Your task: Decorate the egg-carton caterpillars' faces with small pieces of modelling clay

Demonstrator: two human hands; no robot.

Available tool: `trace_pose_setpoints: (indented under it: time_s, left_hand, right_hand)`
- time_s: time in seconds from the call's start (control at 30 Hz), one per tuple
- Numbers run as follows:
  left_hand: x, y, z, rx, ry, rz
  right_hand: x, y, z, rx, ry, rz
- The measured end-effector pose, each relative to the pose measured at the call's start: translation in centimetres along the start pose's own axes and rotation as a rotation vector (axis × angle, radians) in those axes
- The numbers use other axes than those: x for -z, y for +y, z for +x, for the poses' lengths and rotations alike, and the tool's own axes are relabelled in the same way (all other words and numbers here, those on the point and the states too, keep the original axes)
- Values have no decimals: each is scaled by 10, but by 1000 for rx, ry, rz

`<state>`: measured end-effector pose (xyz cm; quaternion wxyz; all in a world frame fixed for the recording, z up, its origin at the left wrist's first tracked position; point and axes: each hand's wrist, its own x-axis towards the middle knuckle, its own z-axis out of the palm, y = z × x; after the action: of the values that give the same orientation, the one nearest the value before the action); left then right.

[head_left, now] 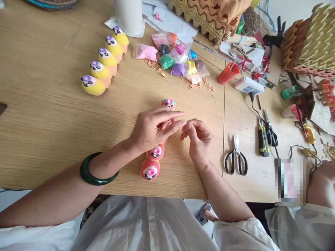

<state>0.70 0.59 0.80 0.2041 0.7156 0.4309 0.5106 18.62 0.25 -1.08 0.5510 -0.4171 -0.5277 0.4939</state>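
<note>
My left hand (157,127), with a dark green bangle (89,174) on its wrist, reaches over a row of red domes with small faces and pink flower shapes (150,170), hiding the row's middle. Its index finger and thumb are stretched out and apart. Just right of the row, my right hand (200,139) is closed in a pinch. A tiny green piece (185,120), perhaps soft clay, shows between the left thumb tip and the right fingertips. The row's far dome (169,103) carries green bits on both sides.
Left behind stands a row of yellow domes with faces (101,69). Bags of coloured clay (166,62) lie further back. Black-handled scissors (236,157), a yellow-black cutter (263,139), a red cup (227,74) and a power strip (248,85) are on the right. Another person's arm (321,184) rests far right.
</note>
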Motion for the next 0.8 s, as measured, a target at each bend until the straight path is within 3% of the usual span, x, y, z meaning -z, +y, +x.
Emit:
trace_pose_setpoints:
  time_s: [0.27,0.43,0.6,0.8]
  left_hand:
    - [0,0,2,23,-35,-28]
    - [18,-15,16,274,80,-194]
    - [39,-51,27,477,-95,-365]
    - [43,-66,22,460,-269,-416]
  right_hand:
    - [0,-4,0,-27,-27,-43]
    - [2,3,4,-82,51,-29]
    - [4,14,10,-182,67,-70]
    - [4,19,11,-149,-13,-139]
